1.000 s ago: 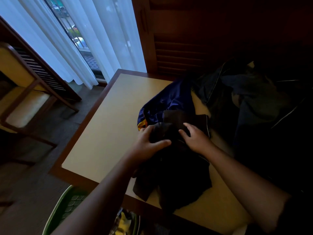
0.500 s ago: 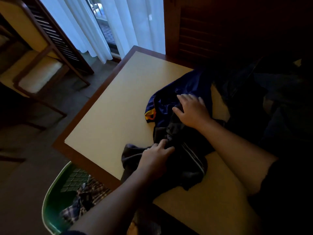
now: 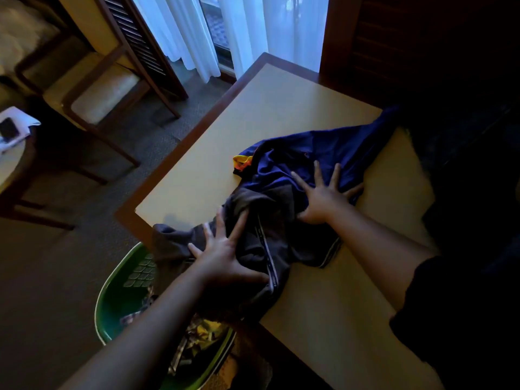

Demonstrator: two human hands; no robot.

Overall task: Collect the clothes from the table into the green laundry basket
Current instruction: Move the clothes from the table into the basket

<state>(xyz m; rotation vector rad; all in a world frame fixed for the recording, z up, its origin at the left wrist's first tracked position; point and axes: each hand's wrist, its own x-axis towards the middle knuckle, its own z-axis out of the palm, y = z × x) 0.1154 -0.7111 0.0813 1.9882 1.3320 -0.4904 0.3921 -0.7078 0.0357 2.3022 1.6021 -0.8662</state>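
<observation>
Since the green laundry basket (image 3: pixel 118 299) on the floor at 7 o'clock already has a plaid piece (image 3: pixel 135 316) and some yellowish cloth (image 3: pixel 208 330) in it, count the task as partly done, well short of finished. Left on the tabletop (image 3: pixel 253 122): a dark grey garment (image 3: pixel 292 249) at centre, a blue garment (image 3: pixel 323 153) touching it on its 1 o'clock side, and a big dark heap (image 3: pixel 464 178) at 3 o'clock, too dim to count pieces. Your left hand (image 3: pixel 222 257) lies flat on the grey garment's 8 o'clock part, fingers spread, gripping nothing. Your right hand (image 3: pixel 323 198) is the same, splayed and pressing where blue overlaps grey. Neither has a hold, so my read is you're gathering or sliding the bundle, not lifting yet. Axis: grey and blue together make one long bundle running 8 o'clock to 2 o'clock across the tabletop. The 8 o'clock end of the grey garment hangs off the tabletop edge, right above the basket rim. The blue one's yellow-orange trim (image 3: pixel 242 163) faces 9 o'clock. A pale striped seam (image 3: pixel 267 254) on the grey runs roughly 12 to 6. Judgement: the grey piece goes next, then blue, then the heap.
</observation>
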